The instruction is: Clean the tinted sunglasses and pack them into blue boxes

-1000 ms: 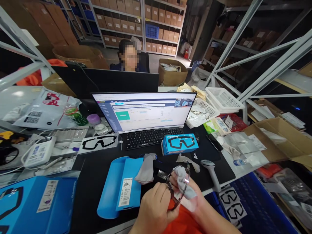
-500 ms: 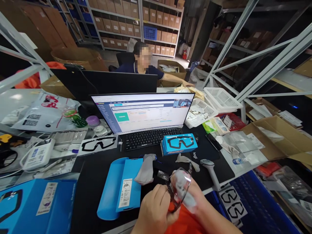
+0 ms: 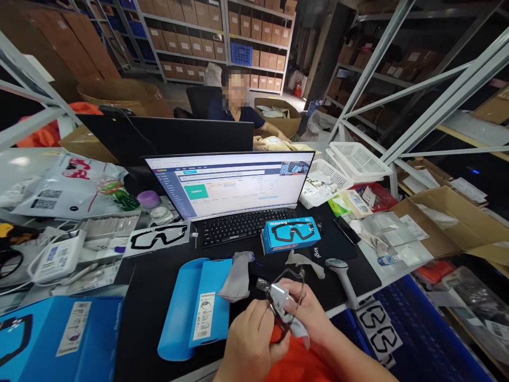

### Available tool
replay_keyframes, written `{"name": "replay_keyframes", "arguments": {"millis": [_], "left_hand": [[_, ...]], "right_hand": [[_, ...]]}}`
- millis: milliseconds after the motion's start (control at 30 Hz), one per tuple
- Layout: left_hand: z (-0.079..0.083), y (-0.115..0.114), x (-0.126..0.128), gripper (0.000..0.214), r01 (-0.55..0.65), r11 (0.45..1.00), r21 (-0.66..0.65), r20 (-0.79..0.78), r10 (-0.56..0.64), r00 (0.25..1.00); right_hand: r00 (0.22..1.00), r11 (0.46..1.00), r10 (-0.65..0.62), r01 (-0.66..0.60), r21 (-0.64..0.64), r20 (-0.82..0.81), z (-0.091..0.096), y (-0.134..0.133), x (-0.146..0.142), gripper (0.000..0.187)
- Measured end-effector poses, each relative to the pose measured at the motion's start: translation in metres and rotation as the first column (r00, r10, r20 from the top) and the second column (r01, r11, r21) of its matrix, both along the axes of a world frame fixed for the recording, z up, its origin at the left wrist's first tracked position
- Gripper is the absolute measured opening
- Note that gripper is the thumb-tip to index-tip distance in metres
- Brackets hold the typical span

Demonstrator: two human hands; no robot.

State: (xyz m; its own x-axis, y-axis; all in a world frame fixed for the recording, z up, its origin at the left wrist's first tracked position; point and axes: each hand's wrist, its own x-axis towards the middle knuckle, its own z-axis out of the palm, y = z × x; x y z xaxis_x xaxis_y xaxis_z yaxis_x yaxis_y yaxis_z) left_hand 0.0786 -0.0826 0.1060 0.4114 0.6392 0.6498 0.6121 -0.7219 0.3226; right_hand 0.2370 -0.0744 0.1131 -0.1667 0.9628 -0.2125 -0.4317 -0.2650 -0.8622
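Note:
My left hand (image 3: 254, 334) grips a pair of dark-framed glasses (image 3: 284, 335) by one side, fingers curled round the frame. A light grey wiping cloth (image 3: 280, 298) is pinched in my right hand (image 3: 308, 310), folded against the lens. Thin temple arms stick up beyond the fingers. Just past my hands, on the black mat, lies a grey fabric pouch (image 3: 237, 276). To its left are a flat blue Wakening box (image 3: 214, 305) and a curved blue case piece (image 3: 181, 313). My fingers partly hide the lenses.
A lit monitor (image 3: 234, 185) stands behind the keyboard (image 3: 234, 227), with an upright blue Wakening box (image 3: 292, 236) before it. A barcode scanner (image 3: 342, 278) lies to the right. White baskets (image 3: 360, 162) sit farther back. Across the desk a co-worker (image 3: 238, 114) handles a yellowish package (image 3: 274, 143).
My right hand has turned, and the cloth, spread over its fingers before, is now folded around the lens. The co-worker's outstretched arm has drawn in, with the package farther left.

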Motion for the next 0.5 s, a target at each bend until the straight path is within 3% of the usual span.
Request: {"name": "replay_keyframes", "arguments": {"millis": [67,200,267,333,400,467,500], "left_hand": [[-0.001,0.000,0.000,0.010,0.008,1.000,-0.011,0.000,-0.008,1.000],[-0.003,-0.001,0.003,0.009,0.066,0.997,-0.034,-0.013,-0.067,0.998],[-0.002,0.000,0.004,0.010,0.075,0.996,-0.043,-0.019,-0.076,0.997],[-0.001,0.000,0.003,0.010,0.068,0.997,-0.043,0.001,-0.068,0.998],[0.001,0.001,0.002,0.011,0.048,0.998,-0.042,0.024,-0.047,0.999],[0.002,0.002,0.001,0.013,0.028,0.999,-0.045,0.033,-0.026,0.999],[0.002,0.002,0.001,0.014,0.027,0.998,-0.051,0.032,-0.025,0.999]], "right_hand": [[1.000,1.000,0.005,-0.005,-0.014,-0.017,0.000,0.000,0.000,0.039],[0.912,0.979,-0.123,0.046,-0.201,-0.391,-0.013,-0.004,-0.001,0.033],[0.885,0.975,-0.132,0.036,-0.219,-0.446,-0.018,-0.006,0.000,0.031],[0.939,0.992,-0.063,0.022,-0.126,-0.337,-0.018,-0.008,0.004,0.032],[0.995,0.999,0.020,-0.016,0.043,-0.097,-0.014,-0.008,0.009,0.034],[0.995,0.985,0.034,-0.050,0.163,0.098,-0.010,-0.010,0.012,0.034],[0.993,0.984,0.012,-0.032,0.174,0.115,-0.009,-0.010,0.012,0.034]]}}
